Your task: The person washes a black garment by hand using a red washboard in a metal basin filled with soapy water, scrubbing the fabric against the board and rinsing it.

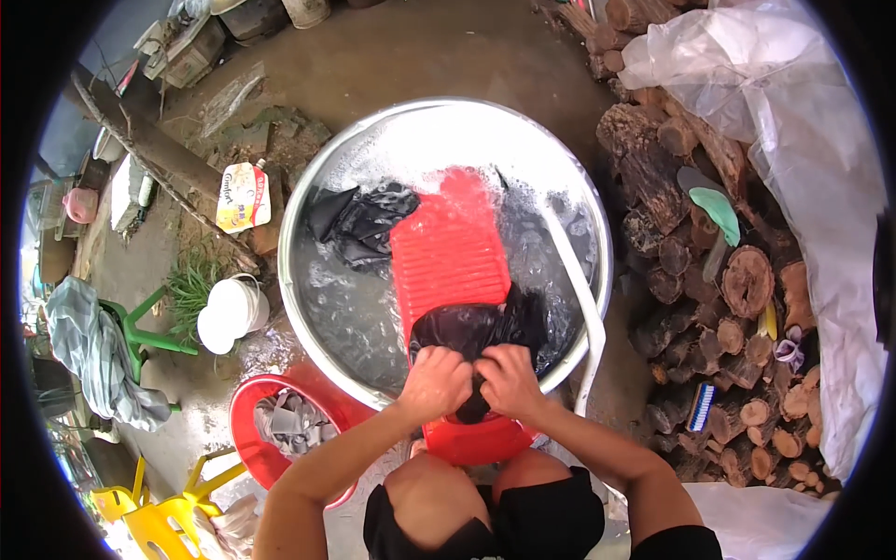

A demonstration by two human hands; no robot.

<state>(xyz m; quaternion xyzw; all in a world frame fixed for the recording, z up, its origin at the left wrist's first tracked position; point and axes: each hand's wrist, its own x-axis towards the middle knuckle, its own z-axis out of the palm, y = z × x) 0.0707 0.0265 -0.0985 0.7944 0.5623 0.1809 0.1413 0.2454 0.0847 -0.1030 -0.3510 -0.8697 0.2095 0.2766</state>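
Note:
A ridged red plastic washboard (451,266) leans in a large round metal tub (297,329) of soapy water, its near end by my knees. Over its lower part lies a wet black garment (458,329). My left hand (435,381) grips the cloth on one side, and my right hand (509,378) holds it close by, the knuckles nearly meeting. Another dark garment (367,224) floats to the left of the board. A white hose (581,280) hangs over the tub's right rim into the water, where white foam (448,136) covers the far side.
At left stand a red basin (241,427) holding grey cloth (297,423), a white bucket (252,304), a softener pouch (243,198) and a green stool (143,329) under draped fabric. Yellow stools (164,521) are at lower left. Stacked firewood (728,350) with a scrub brush (701,407) lines the right.

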